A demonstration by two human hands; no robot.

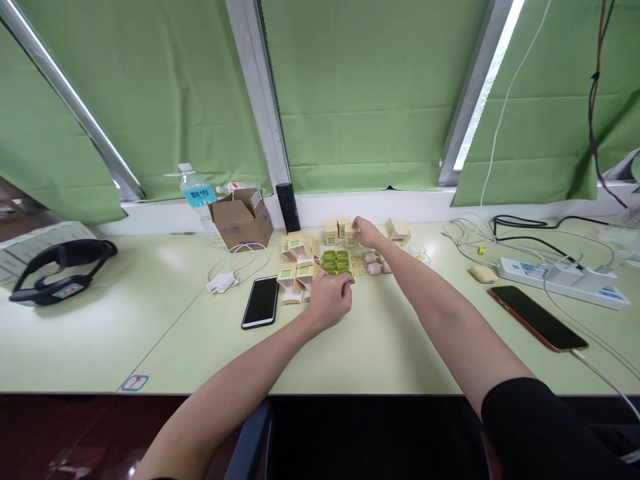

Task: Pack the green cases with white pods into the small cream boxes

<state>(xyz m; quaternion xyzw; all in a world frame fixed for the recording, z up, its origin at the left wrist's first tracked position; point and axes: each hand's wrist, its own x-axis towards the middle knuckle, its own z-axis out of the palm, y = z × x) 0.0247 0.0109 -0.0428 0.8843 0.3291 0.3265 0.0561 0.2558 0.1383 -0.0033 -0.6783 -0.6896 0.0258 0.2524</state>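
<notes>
Cloth sleeve (545, 427); right fingers (357, 223) at boxy carton (351, 239)

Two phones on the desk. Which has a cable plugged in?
The right-hand phone, reddish-edged, near the power strip: a white cable meets its end. The other phone, beside the left hand, shows none.

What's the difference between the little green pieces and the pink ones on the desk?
Colour: the green pieces are olive-green, while the pink pieces are pale.
Layout: the green pieces sit in tight, even rows; the pink pieces form a looser cluster.
Place: the green pieces are close to the left hand, the pink pieces beside the right forearm.
Shared: both are groups of small pieces lying on the desk.
</notes>
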